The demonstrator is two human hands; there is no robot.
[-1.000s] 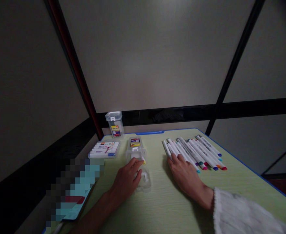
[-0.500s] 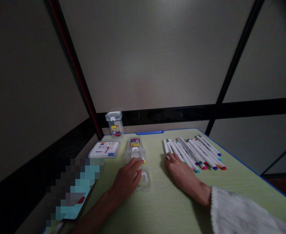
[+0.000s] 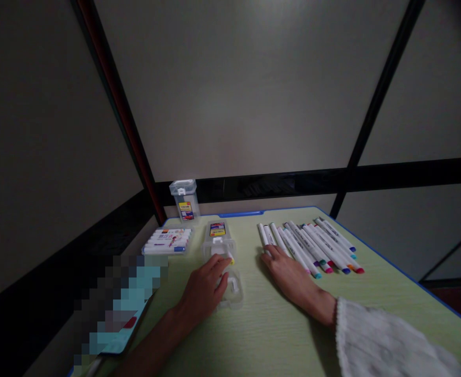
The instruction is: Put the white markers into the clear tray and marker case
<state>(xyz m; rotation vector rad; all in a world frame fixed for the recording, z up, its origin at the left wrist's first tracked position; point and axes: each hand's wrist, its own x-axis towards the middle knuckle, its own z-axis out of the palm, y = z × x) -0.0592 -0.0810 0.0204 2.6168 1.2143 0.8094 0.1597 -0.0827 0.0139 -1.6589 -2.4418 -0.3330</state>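
A clear plastic box (image 3: 217,242) lies on its side on the table, its lid (image 3: 234,290) hinged open toward me. My left hand (image 3: 204,283) is at the box's mouth, fingers curled over the rim and thumb lower, by the lid. At these fingertips shows a yellow-ended marker (image 3: 231,259), partly inside the box. My right hand (image 3: 287,269) is palm down at the left end of a row of white markers (image 3: 299,246), its fingers bent over the nearest ones. The grasped marker (image 3: 262,233) is partly hidden by those fingers.
A second clear box (image 3: 185,204) stands upright, closed, at the back left. In front of it lies a flat pack of pens (image 3: 168,241). A light-blue item (image 3: 132,303), partly pixelated, lies along the left edge. A wall (image 3: 246,104) rises behind the table.
My right hand has moved slightly left, and the leftmost markers have shifted left with it, apart from the others. My left hand and the box have stayed in place.
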